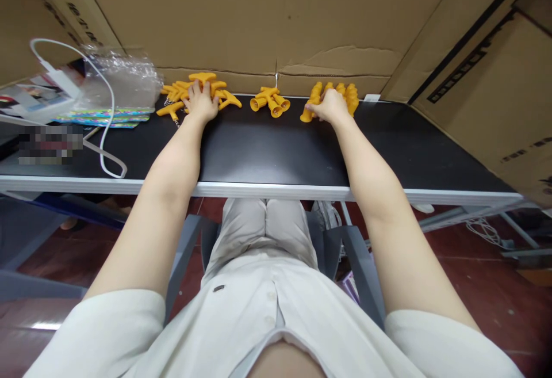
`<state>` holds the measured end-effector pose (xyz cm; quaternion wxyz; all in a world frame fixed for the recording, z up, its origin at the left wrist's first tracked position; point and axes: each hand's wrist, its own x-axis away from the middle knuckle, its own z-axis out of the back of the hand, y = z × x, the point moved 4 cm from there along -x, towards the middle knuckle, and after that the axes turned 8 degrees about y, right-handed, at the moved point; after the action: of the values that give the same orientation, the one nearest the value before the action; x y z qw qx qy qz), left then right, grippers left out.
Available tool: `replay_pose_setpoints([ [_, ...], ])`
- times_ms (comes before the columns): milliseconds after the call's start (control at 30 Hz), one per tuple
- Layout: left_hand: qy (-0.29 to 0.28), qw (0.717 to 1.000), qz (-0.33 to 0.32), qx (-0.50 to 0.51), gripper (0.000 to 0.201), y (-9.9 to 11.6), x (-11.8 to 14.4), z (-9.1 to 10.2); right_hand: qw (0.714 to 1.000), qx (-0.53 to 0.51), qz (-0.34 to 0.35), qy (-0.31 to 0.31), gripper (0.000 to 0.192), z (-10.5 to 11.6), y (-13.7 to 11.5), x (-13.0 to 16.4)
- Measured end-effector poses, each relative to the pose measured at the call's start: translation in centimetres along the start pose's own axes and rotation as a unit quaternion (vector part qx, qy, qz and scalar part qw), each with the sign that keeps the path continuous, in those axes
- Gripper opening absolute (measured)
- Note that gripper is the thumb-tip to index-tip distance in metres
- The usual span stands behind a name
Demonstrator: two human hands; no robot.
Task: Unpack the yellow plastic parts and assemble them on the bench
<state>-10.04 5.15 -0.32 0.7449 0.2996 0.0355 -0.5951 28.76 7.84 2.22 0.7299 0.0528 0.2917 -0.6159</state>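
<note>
On the left part of the black table, my left hand (201, 103) rests with its fingers spread over a pile of yellow T-shaped handles (202, 77). Short metal chains hang from some of them, and one handle (171, 110) lies at the pile's near edge. Over on the right, my right hand (331, 106) is curled on a row of yellow flared plastic tubes (351, 99), thumb against the leftmost tube (307, 114); its fingertips are partly hidden. Between the hands sit a few yellow T-handles joined to flared tubes (272, 103), their hollow ends facing me.
A clear plastic bag (125, 79), colourful printed packets (107, 116) and a white cable (112, 102) lie on the left. Cardboard walls (276, 21) stand behind and at the sides. The table's metal edge (267, 190) runs in front of me.
</note>
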Motion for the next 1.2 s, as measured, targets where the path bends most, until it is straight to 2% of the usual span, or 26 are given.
replay_pose_setpoints([
  [100,0.03,0.999,-0.013,0.002,0.075,1.1,0.1,0.3,0.998,0.017,-0.059,0.017,0.056,0.3,0.2,-0.3],
  [200,0.05,0.995,-0.084,0.016,0.067,3.1,0.1,0.2,0.997,0.015,-0.035,0.066,0.056,0.5,0.0,-0.6],
  [300,0.023,0.98,-0.197,0.029,0.067,5.7,0.6,-0.8,0.996,0.014,-0.008,0.088,0.047,0.6,-0.5,-0.6],
  [367,-0.015,0.969,-0.244,0.027,0.067,7.5,1.0,-1.7,0.996,0.029,0.0,0.087,0.043,0.6,-1.0,-0.3],
  [467,-0.078,0.963,-0.256,-0.02,0.064,9.6,1.6,-3.0,0.996,0.045,0.016,0.073,0.041,0.3,-1.8,0.1],
  [533,-0.099,0.963,-0.246,-0.054,0.06,10.5,1.9,-3.4,0.996,0.042,0.03,0.068,0.041,0.1,-2.1,0.3],
  [667,-0.069,0.971,-0.223,-0.059,0.054,11.0,1.7,-3.2,0.995,0.034,0.05,0.083,0.045,0.1,-2.4,0.3],
  [800,-0.011,0.977,-0.211,0.018,0.045,10.5,0.5,-2.4,0.995,0.028,0.048,0.084,0.044,1.1,-3.6,1.0],
  [967,0.082,0.977,-0.176,0.086,0.033,10.4,-0.8,0.2,0.996,0.014,0.049,0.08,0.038,2.5,-5.4,2.2],
  [1067,0.109,0.972,-0.182,0.099,0.035,11.4,-0.2,2.2,0.995,-0.021,0.061,0.076,0.037,2.8,-6.1,2.7],
  [1200,0.111,0.953,-0.259,0.109,0.035,13.8,2.6,3.5,0.985,-0.163,0.051,0.034,0.053,2.1,-7.1,2.6],
])
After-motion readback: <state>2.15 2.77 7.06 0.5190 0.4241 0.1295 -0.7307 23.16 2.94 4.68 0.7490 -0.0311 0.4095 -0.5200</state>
